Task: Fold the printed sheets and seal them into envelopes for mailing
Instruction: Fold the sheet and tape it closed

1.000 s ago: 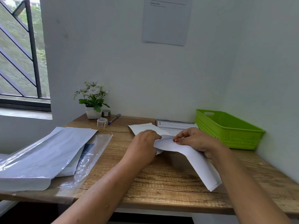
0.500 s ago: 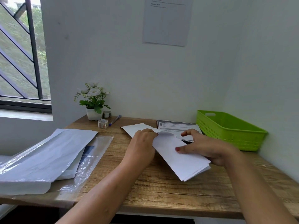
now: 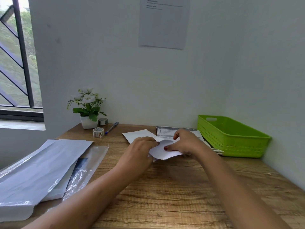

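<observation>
Shorter than a moment ago, the folded sheet (image 3: 165,154) at frame centre seems mostly slid into the envelope (image 3: 137,135). The left hand (image 3: 138,151) pinches the envelope's mouth. The right hand (image 3: 186,144) grips the sheet, thumb on top. Sealing is not yet done.

Wooden desk (image 3: 173,195) against 2 white walls (image 3: 115,63), barred window (image 3: 16,71) at left.

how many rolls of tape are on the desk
2. A patterned tape roll in front of the plant pot, left of the pen; a grey tape roll just right of the pot. Others may be hidden.
</observation>
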The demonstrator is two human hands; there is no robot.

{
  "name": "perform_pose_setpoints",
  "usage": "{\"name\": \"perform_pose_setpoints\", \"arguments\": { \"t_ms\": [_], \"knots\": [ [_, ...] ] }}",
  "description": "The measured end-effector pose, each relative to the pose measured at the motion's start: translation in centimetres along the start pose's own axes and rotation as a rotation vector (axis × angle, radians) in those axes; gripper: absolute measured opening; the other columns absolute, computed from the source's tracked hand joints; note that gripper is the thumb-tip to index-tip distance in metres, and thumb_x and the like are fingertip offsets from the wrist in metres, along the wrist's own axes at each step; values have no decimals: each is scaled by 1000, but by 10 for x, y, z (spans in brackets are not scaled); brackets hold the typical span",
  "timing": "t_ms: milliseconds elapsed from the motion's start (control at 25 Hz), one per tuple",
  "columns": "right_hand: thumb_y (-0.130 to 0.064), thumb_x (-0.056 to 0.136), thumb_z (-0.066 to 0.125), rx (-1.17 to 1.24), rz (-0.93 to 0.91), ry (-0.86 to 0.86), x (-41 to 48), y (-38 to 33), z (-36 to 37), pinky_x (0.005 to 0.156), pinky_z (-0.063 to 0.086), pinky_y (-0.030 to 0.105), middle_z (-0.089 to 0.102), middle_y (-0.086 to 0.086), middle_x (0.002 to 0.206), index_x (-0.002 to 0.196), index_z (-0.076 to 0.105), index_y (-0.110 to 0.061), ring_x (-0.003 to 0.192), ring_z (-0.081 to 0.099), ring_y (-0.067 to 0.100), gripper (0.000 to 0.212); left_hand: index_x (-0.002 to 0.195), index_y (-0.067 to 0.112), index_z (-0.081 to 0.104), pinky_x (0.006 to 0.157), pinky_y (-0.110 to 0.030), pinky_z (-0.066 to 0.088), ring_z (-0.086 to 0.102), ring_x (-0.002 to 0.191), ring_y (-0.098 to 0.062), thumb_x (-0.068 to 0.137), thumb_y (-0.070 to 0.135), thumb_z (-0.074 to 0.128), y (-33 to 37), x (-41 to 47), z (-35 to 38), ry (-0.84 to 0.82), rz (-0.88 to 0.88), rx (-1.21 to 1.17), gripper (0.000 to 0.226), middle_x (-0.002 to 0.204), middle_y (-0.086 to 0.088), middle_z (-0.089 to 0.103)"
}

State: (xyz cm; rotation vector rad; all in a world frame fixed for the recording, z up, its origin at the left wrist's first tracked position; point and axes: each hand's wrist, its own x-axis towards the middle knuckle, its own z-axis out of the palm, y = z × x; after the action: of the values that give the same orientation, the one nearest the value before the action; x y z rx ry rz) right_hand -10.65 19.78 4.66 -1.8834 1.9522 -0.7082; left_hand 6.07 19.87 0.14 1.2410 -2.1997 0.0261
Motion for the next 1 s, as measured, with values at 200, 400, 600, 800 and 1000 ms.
{"name": "perform_pose_setpoints", "arguments": {
  "t_ms": [200,400,600,800,1000],
  "knots": [
    [-42,74,73,-137,-49,119,25,-9,15,65,38,30,59,9,98,99,48,-13,87,55,25,46,134,21,52,106,-22,30,39,130,-12,88,17,58,-6,5,2,-12,0,12,47,140,6,49],
    [-41,77,74,45,-193,-359,22,-3,-9,45,32,23,59,-2,65,95,53,-22,50,45,11,34,133,25,53,108,-26,32,40,130,-11,85,20,64,-20,14,3,-55,-73,26,49,141,8,49],
    [-34,74,78,145,-379,-292,24,13,-10,53,35,22,57,-2,61,83,66,-21,55,45,9,20,132,26,54,108,-24,31,39,131,-9,84,18,64,-21,13,4,-48,-89,-28,50,140,10,49],
    [-44,74,73,-242,-502,82,24,13,14,55,36,24,55,-11,68,80,58,-28,64,51,7,23,130,26,56,102,-17,31,43,125,-4,85,21,63,-18,7,3,4,-52,-79,46,136,12,53],
    [-51,74,66,-525,-662,338,11,2,27,53,26,27,56,-11,95,98,44,-30,74,48,15,39,126,24,60,95,-10,29,44,123,-5,85,22,62,-8,-3,2,47,27,-128,41,131,12,56]
  ]
}}
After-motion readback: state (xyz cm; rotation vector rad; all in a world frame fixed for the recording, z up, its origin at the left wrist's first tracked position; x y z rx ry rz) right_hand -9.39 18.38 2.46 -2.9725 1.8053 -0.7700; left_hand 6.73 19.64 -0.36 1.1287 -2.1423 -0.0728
